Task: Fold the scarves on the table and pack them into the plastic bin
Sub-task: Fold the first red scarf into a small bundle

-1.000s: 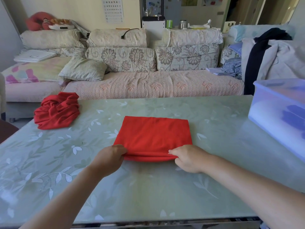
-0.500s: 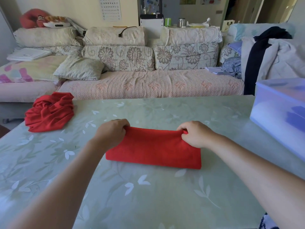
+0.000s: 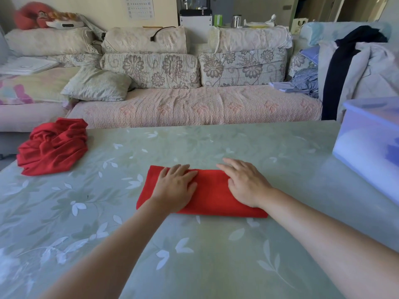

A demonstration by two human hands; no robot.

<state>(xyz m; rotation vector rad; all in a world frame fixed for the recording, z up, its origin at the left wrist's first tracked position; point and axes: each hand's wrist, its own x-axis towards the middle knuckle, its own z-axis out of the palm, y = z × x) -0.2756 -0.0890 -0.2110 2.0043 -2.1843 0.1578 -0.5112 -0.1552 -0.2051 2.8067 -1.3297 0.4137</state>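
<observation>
A red scarf (image 3: 212, 196) lies folded into a narrow rectangle in the middle of the table (image 3: 194, 255). My left hand (image 3: 176, 186) rests flat on its left half, fingers spread. My right hand (image 3: 244, 182) lies flat on its right half, palm down. Neither hand grips the cloth. A second red scarf (image 3: 53, 146) sits crumpled near the table's far left corner. The translucent plastic bin (image 3: 367, 147) stands at the right edge, with something blue dimly showing through its wall.
A floral sofa (image 3: 194, 104) with cushions runs behind the table. Clothes (image 3: 354, 67) hang over a chair at the back right, just behind the bin. The table carries a pale green leaf-patterned cover.
Both hands carried the scarf's near edge over to the far edge, halving it. They then let go and now lie flat on top of the fold.
</observation>
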